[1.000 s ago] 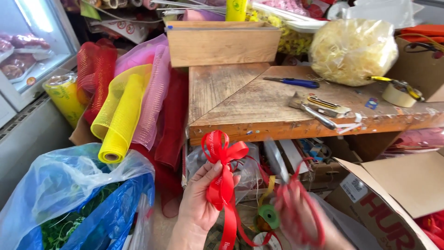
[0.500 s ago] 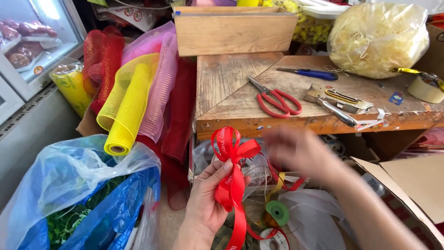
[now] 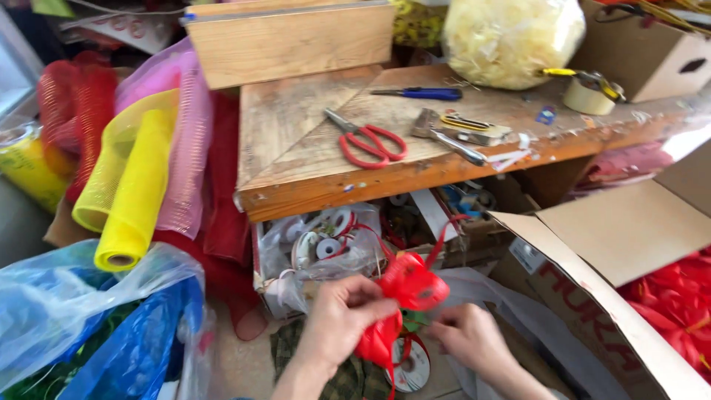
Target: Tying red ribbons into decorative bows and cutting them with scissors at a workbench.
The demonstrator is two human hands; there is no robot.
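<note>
Hands low in view, both mine, working a red ribbon bow [image 3: 409,285] in front of the open space under a wooden worktop [image 3: 296,133]. My left hand [image 3: 342,315] is closed on the bow from the left, thumb and fingers pinching it near its middle, where the loops gather. My right hand [image 3: 468,337] sits just beside it on the right, fingers curled toward the bow's underside; I cannot tell whether it grips a ribbon end or only touches it. The bow already has its shape: rounded loops fan out above my fingers and a tail [image 3: 376,344] hangs down below my left hand. A thin red strand runs up from the bow toward the shelf clutter, so I judge the bow is formed but not yet freed or finished at its centre.

Red-handled scissors [image 3: 368,142] lie flat on the worktop, well apart from my hands. Beside them lie a blue-handled tool [image 3: 422,93], a metal stapler [image 3: 463,133] and a roll of tape [image 3: 589,95]. A ribbon spool [image 3: 409,364] rests on the floor just below the bow. To the right an open cardboard box [image 3: 615,237] holds more red bows [image 3: 674,296], so some are done already. Rolls of yellow, pink and red mesh [image 3: 137,170] lean at the left, above a blue plastic bag [image 3: 96,318]
</note>
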